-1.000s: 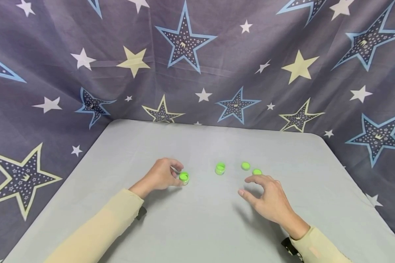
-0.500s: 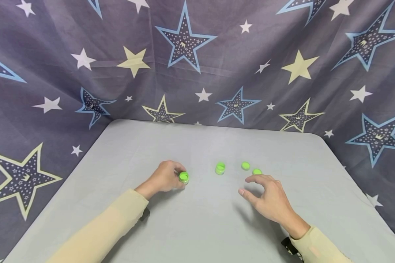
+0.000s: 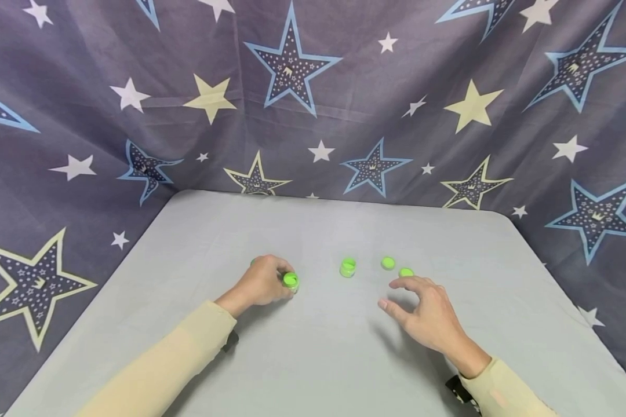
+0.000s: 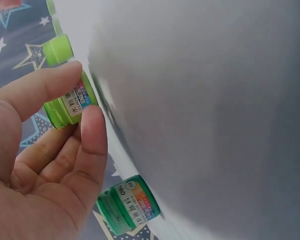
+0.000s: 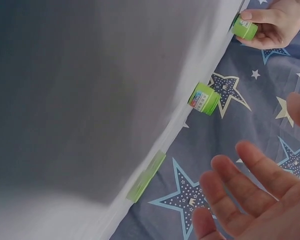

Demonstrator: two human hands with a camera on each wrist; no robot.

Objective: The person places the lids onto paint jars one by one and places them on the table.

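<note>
My left hand (image 3: 263, 281) pinches a small lime-green paint jar (image 3: 291, 282) between thumb and fingers, on the left half of the table. Its printed label (image 4: 76, 101) shows in the left wrist view. To the right a second lime-green paint jar (image 3: 348, 267) stands upright and uncapped. Two flat green lids (image 3: 388, 263) lie further right. Just short of the nearer lid (image 3: 406, 271), my right hand (image 3: 430, 315) hovers with thumb and fingers apart, holding nothing. A darker green paint jar (image 4: 129, 205) stands beyond the left hand, mostly hidden by it in the head view.
A grey-white cloth covers the table (image 3: 313, 359). Around its back and sides hangs a dark curtain (image 3: 313, 127) printed with stars.
My left hand has shifted slightly right, and its thumb and fingers have closed round the paint jar. The right hand stays where it was.
</note>
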